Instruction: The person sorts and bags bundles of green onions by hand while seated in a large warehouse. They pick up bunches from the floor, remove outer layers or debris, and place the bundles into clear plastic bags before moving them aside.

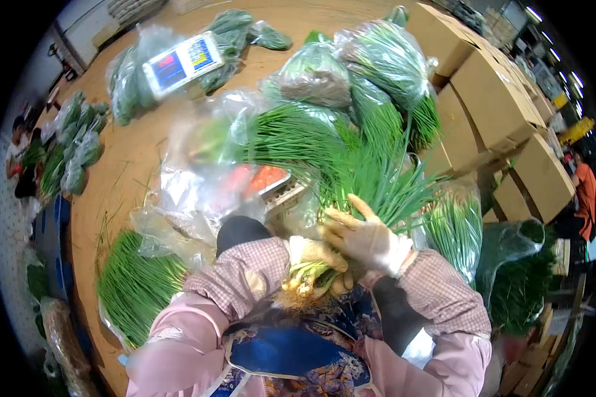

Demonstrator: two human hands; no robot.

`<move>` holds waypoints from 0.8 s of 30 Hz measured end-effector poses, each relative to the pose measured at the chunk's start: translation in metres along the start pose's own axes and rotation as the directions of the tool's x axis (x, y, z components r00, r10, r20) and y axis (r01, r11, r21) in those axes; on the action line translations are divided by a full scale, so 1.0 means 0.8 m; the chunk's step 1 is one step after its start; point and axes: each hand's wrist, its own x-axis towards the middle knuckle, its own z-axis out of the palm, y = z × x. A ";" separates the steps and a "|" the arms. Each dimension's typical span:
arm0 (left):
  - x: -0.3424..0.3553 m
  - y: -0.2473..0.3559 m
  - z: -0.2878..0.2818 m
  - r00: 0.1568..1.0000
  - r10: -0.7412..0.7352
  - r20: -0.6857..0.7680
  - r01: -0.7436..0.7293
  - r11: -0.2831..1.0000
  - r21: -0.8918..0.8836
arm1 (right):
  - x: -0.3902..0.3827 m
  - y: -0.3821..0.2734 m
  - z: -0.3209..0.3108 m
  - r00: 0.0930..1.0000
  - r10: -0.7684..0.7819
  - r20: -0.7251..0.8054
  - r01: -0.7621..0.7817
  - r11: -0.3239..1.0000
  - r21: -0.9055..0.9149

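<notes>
My left hand, in a pale work glove, is closed around the root ends of a bunch of green onions close to my apron. Their whitish bulbs and stringy roots stick out below the glove. Beyond my hands, long green leaves fan out away from me. My right hand, gloved too, is spread against the leaves, palm turned to the left, fingers apart. Another bundle of green onions lies just ahead, partly under a clear plastic bag. Orange-red pieces in a white tray sit left of it.
Bagged green onions are heaped at the far side. Loose ones lie at left. A scale stands among bags at far left. Cardboard boxes rise at right. Other people are at the far left and right edges.
</notes>
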 end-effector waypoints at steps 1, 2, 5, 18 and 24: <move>0.004 0.003 -0.014 0.986 -0.112 -0.125 0.110 0.994 -0.023 | 0.005 0.008 0.004 0.996 0.020 0.092 -0.021 1.000 0.012; -0.005 0.011 -0.024 0.908 -0.251 -0.336 0.268 0.963 0.005 | 0.011 0.016 0.007 0.983 0.034 0.182 -0.039 0.999 0.020; 0.032 0.116 -0.012 0.626 -0.150 -0.765 0.577 0.749 0.326 | -0.002 0.054 0.016 0.937 0.221 0.269 -0.257 0.961 0.103; -0.130 0.248 -0.037 -0.016 0.880 -0.474 0.775 0.311 0.551 | 0.211 0.149 0.136 0.916 0.356 0.186 -0.367 0.930 0.029; -0.082 0.259 -0.042 0.302 0.940 -0.161 0.666 -0.087 0.741 | 0.398 0.070 0.167 0.856 0.295 0.424 -0.466 0.796 0.387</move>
